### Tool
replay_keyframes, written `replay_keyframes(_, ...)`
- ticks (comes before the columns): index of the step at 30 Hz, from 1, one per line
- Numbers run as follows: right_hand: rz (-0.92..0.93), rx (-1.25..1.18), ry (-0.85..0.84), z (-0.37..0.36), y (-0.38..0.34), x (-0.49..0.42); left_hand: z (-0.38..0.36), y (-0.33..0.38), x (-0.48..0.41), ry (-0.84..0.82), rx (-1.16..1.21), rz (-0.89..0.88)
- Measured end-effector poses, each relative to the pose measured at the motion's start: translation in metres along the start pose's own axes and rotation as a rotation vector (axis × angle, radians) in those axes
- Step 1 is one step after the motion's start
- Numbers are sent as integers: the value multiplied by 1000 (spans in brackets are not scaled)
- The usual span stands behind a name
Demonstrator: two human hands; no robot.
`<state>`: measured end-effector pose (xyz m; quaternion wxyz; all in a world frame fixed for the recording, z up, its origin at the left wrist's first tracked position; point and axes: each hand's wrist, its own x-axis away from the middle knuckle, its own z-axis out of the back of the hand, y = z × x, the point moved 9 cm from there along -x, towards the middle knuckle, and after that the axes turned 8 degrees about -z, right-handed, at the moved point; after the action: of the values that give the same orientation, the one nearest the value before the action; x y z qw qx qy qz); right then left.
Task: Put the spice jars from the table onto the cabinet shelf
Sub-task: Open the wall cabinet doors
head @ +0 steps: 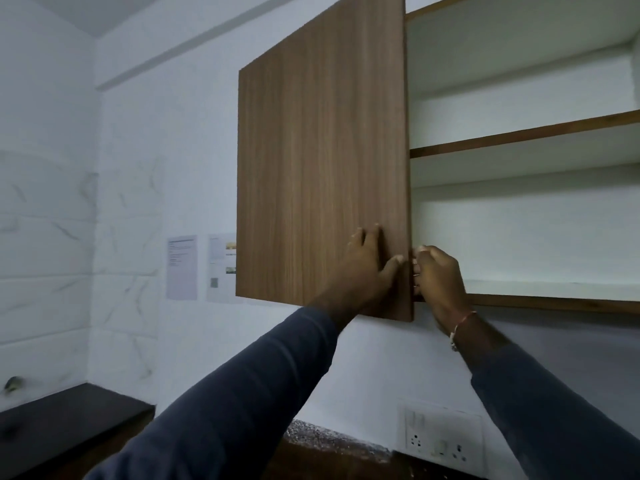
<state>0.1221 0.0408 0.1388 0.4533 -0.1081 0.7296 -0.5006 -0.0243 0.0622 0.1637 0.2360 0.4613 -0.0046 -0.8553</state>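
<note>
**Both hands on the cabinet door; no jars shelved yet**

A flat brown wood-grain cabinet door (322,161) stands open. The left hand (369,261) presses flat on the door's front near its free edge, fingers straight. The right hand (438,275) curls its fingers round that edge. Right of the door, the white cabinet shelf (554,289) holds nothing. No spice jars or table are in view, so all the placing seems left to do.
</note>
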Motion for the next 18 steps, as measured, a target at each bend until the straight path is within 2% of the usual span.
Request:
replay_keyframes(4,214,-66,-92,-30,-47,59,55,32,14,241,9,-43)
replay_keyframes(10,392,-310,-330,-98,-102,125,149,46,57,442,-66,-162)
replay_keyframes(14,450,-501,-476,-144,-120,155,186,43,81,444,-194,-156)
replay_keyframes(18,425,-423,-618,-197,-121,169,229,32,110,478,-466,-116)
